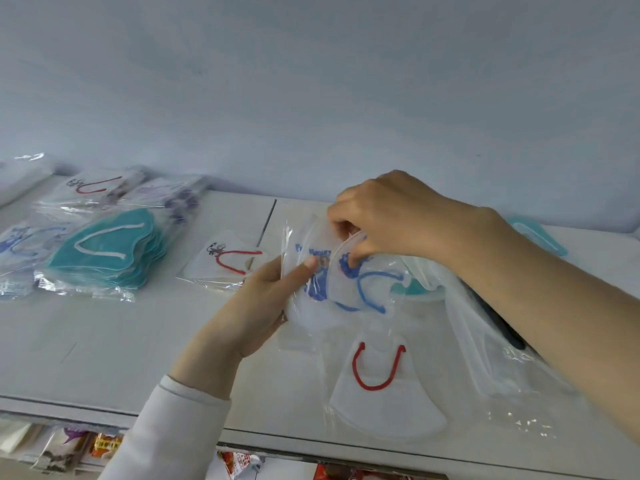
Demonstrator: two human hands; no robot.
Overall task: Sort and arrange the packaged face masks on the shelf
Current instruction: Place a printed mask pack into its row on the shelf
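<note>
While held above the shelf (121,341), a blue-looped mask packet (332,289) is gripped by the left hand (256,303) and pinched at its top by the right hand (384,220).

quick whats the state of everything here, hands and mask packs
left hand, grips the blue-strap pack from the left, thumb on top
right hand, pinches the blue-strap pack's top edge
blue-strap pack, held in both hands
red-strap pack, flat on the shelf near its front edge, untouched
small red-strap pack, flat on the shelf, left of the hands
teal mask stack, bagged, lying flat at left
</note>
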